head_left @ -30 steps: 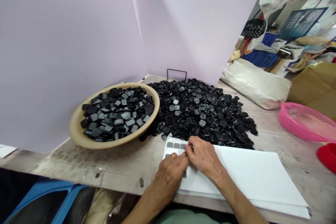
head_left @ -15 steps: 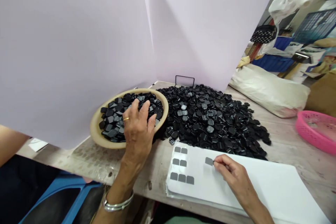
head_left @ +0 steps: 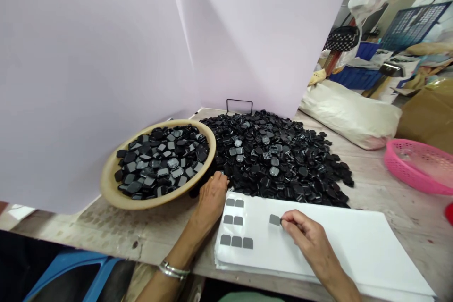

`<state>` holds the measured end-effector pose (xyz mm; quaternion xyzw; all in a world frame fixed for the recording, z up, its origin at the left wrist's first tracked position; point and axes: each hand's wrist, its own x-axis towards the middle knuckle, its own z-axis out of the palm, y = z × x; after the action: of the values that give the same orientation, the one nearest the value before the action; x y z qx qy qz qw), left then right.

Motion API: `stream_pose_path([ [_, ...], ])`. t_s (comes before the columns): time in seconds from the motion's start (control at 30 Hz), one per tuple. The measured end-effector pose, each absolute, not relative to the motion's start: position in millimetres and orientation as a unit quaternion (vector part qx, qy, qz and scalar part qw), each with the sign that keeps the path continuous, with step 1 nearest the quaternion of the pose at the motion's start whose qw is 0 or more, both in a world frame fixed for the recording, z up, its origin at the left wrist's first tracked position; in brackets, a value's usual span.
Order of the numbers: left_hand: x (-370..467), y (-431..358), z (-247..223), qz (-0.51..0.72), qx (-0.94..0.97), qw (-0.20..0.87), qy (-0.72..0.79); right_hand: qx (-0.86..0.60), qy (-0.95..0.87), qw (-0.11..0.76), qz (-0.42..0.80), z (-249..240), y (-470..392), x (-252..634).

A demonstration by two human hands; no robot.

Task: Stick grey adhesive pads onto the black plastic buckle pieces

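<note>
At the near left edge of a heap of small black plastic pieces (head_left: 269, 160), my left hand (head_left: 211, 200) has its fingertips bunched together. What lies between them is hidden. My right hand (head_left: 306, 233) pinches a small grey sticker (head_left: 274, 220) by its right edge, just over the white backing sheet (head_left: 339, 236). Several other grey stickers (head_left: 236, 241) sit in short rows at the left of that sheet. Left of the heap, a beige bowl (head_left: 106, 184) is full of more black pieces (head_left: 163, 160), some showing grey faces.
Pale lilac boards (head_left: 106, 56) stand upright behind the bowl and heap. A thin black wire stand (head_left: 239, 101) is at the back. To the right are a white sack (head_left: 350, 113) and a pink basket (head_left: 417, 170). A blue chair (head_left: 71, 264) is at lower left.
My left hand has left the bowl and moved right and down to the edge of the heap, its fingers closing together. My right hand still holds the grey sticker. The view has shifted slightly.
</note>
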<state>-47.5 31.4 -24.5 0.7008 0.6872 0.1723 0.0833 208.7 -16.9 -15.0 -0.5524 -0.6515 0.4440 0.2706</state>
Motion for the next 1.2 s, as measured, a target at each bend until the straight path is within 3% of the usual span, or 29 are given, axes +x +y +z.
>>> stream_pose_path([
  [0.13, -38, 25, -9, 0.234, 0.681, 0.133, 0.682, -0.519, -0.647, 0.291, 0.478, -16, -20, 211],
  [0.3, -7, -10, 2, 0.268, 0.546, 0.631, 0.481, -0.397, -0.619, 0.287, 0.613, -15, -26, 211],
  [0.4, 10, -23, -1, 0.260, 0.469, 0.747, 0.392, -0.364, -0.632, 0.262, 0.632, -13, -31, 212],
  [0.63, 25, -24, -14, 0.361, 0.360, 0.758, 0.406, -0.403, -0.621, 0.261, 0.619, -7, -44, 220],
  [1.03, 28, -31, -12, 0.372, 0.339, 0.771, 0.391, -0.402, -0.528, 0.267, 0.699, -4, -46, 221],
  [1.2, 33, -33, -18, 0.390, 0.330, 0.756, 0.409, -0.436, -0.602, 0.275, 0.609, 0, -49, 220],
])
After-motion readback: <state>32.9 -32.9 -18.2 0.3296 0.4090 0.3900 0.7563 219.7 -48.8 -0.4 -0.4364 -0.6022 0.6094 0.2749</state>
